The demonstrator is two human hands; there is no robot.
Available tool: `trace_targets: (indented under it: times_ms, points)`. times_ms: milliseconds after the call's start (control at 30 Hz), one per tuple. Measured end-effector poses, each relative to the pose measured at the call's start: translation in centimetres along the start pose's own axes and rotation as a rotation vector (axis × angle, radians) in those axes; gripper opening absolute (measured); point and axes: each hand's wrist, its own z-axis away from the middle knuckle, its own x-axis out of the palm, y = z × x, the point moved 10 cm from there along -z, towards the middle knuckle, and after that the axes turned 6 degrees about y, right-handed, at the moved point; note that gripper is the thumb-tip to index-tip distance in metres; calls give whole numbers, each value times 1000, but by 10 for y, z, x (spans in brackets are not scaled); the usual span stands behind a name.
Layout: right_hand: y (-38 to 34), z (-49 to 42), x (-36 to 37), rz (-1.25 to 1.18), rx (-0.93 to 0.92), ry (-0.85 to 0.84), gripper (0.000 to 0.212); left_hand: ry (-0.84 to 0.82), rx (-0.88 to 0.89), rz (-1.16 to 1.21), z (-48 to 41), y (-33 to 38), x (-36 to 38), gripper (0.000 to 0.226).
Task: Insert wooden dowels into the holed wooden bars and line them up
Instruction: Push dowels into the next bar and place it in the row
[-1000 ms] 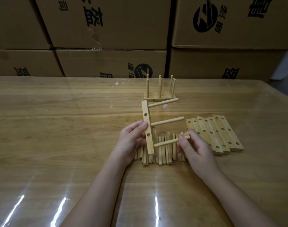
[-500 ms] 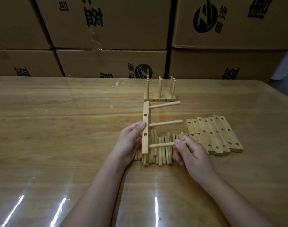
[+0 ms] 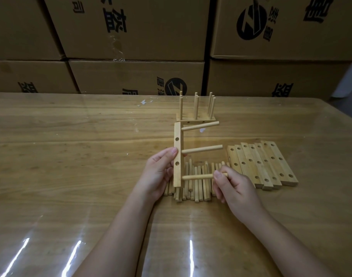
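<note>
My left hand (image 3: 158, 173) grips a holed wooden bar (image 3: 177, 144), held on edge above a pile of loose dowels (image 3: 198, 183). Two dowels stick out of the bar to the right, an upper dowel (image 3: 200, 126) and a middle dowel (image 3: 202, 150). My right hand (image 3: 234, 185) pinches a third dowel (image 3: 197, 177) whose left end sits in the bar's lowest hole. Further back, finished bars (image 3: 195, 119) stand flat with several dowels pointing up. To the right lies a row of empty holed bars (image 3: 263, 163).
The work lies on a wooden table (image 3: 71, 156) under a glossy clear cover. Stacked cardboard boxes (image 3: 135, 37) form a wall along the table's far edge. A small white scrap (image 3: 144, 102) lies near the back.
The bar has straightened to nearly vertical in my left hand. My right hand has pushed the third dowel leftward, and it now lies level in the lowest hole.
</note>
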Motion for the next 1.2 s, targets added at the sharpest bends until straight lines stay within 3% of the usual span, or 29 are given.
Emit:
trace_targets:
  times_ms: [500,1200]
  points:
    - [6,0,-4,-36,95,24,41,-11,-11,22,3,2,3,20]
    - [6,0,-2,-21,90,3,52,-21,-20,11,4,1,3,22]
